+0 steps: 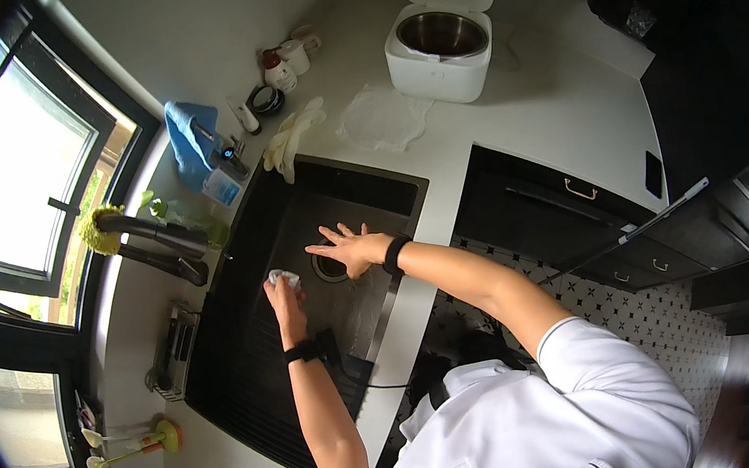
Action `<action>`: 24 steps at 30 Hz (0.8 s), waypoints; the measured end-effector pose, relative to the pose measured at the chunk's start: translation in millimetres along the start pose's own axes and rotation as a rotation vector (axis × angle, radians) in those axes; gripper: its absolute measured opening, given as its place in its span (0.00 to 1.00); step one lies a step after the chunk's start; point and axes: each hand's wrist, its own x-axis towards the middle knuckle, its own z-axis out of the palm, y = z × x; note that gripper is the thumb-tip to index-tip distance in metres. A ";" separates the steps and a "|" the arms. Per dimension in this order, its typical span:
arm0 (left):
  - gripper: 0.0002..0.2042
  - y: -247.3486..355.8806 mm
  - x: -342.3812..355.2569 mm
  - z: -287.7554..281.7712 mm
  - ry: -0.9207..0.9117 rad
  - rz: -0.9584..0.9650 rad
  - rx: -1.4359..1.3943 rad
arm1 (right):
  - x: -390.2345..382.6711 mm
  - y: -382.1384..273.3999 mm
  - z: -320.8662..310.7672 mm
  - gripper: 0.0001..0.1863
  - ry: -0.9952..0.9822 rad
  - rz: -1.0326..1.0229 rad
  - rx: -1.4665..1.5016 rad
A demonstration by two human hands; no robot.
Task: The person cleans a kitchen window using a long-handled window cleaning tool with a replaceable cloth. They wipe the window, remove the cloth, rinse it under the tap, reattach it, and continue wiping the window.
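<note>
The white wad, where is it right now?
Left of centre in the head view, the white wad is in the left hand, over the black sink.

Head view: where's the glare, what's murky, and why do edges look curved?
In the head view, the window washes out white; in the head view, the ridged side of the sink lies dark; in the head view, a wide lens bows the window frame; in the head view, the right hand looks fairly sharp.
</note>
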 end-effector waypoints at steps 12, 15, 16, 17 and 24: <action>0.11 -45.6 -17.5 0.6 -0.117 0.123 -0.116 | -2.4 160.2 -75.1 0.36 0.582 0.145 -0.050; 0.12 -53.1 -21.3 -4.2 -0.072 0.161 -0.142 | 5.8 189.8 -88.8 0.37 0.661 0.147 -0.137; 0.11 -53.8 -24.2 -5.7 -0.066 0.158 -0.137 | 12.0 198.4 -93.9 0.37 0.688 0.158 -0.163; 0.11 -53.1 -27.5 -7.2 -0.064 0.157 -0.126 | 19.9 205.8 -97.6 0.37 0.742 0.137 -0.203; 0.10 -32.4 -45.5 -2.2 0.046 0.099 -0.106 | 62.7 253.5 -84.1 0.35 0.653 0.214 -0.355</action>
